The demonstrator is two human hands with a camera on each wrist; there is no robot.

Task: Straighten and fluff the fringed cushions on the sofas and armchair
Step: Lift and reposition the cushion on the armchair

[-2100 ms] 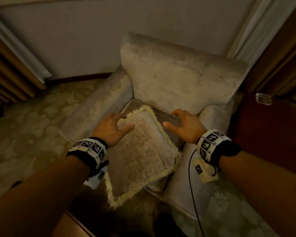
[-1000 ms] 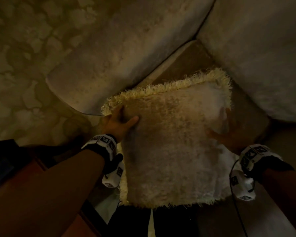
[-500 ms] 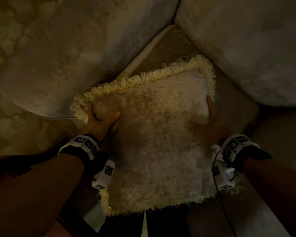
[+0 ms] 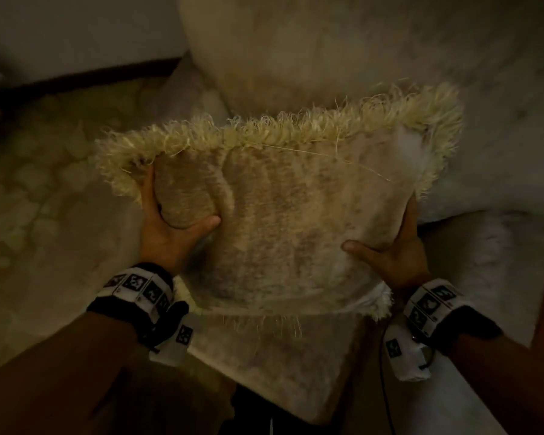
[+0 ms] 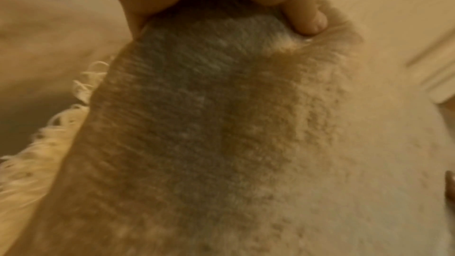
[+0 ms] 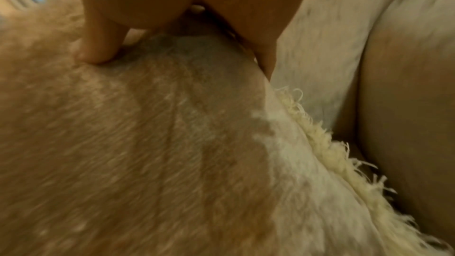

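Note:
A beige plush cushion [image 4: 296,215] with pale yellow fringe [image 4: 280,127] is held up off the armchair seat [image 4: 264,365], in front of the backrest [image 4: 311,51]. My left hand [image 4: 170,227] grips its left edge, thumb on the front face and fingers hidden behind. My right hand [image 4: 393,246] grips the right edge the same way. In the left wrist view the left hand's thumb [image 5: 307,17] presses into the cushion [image 5: 221,143]. The right wrist view shows the right hand's thumb [image 6: 98,46] dug into the cushion [image 6: 123,153], fringe [image 6: 332,153] along its side.
The armchair's left armrest [image 4: 182,98] and right armrest [image 4: 490,246] flank the cushion. Patterned carpet [image 4: 44,183] lies to the left, with a dark skirting board [image 4: 76,80] and wall beyond. A cable [image 4: 385,387] hangs from my right wrist.
Both hands have lifted the cushion off the seat and raised it upright towards the backrest. The head view has tilted up, so the seat shows below the cushion.

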